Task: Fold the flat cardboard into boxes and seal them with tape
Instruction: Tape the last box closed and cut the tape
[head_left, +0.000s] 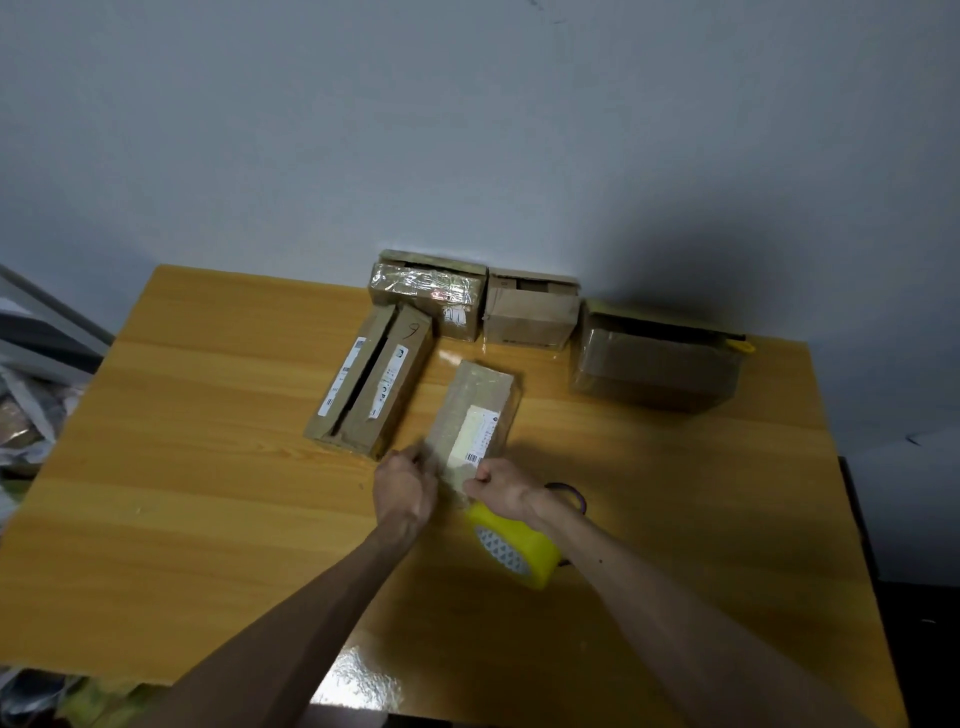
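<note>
A small cardboard box (475, 415) with a white shipping label lies in the middle of the wooden table (182, 467), wrapped in clear tape. My left hand (405, 488) grips its near left corner. My right hand (501, 486) pinches the near right edge of the box, just below the label. A yellow tape dispenser (511, 548) with a patterned roll sits right under my right wrist, touching the near end of the box.
A long box (374, 376) with an open slit lies to the left. Three more boxes stand along the wall: a taped one (426, 293), a plain one (530, 312) and a larger one (654, 364). Clutter sits off the table's left edge.
</note>
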